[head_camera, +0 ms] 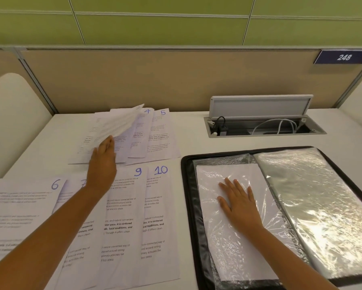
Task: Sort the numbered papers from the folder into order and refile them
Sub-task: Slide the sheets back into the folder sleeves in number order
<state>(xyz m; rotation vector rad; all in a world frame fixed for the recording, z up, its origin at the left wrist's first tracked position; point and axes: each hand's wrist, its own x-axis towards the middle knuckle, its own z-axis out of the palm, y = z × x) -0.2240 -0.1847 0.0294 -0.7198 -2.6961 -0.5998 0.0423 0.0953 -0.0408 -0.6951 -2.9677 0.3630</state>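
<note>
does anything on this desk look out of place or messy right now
Nothing is damaged or spilled. The only oddity: one sheet in the far row is lifted and curled under the left hand, covering its neighbours beside sheets 4 and 5. The right hand lies flat on the folder's plastic sleeve.

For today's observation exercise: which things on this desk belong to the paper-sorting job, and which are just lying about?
Belongs to the job:
numbered papers
lifted sheet in the left hand
open folder with plastic sleeves
right hand flat on the filed page

Lying about:
cable box, lid up
number plate 248
</note>
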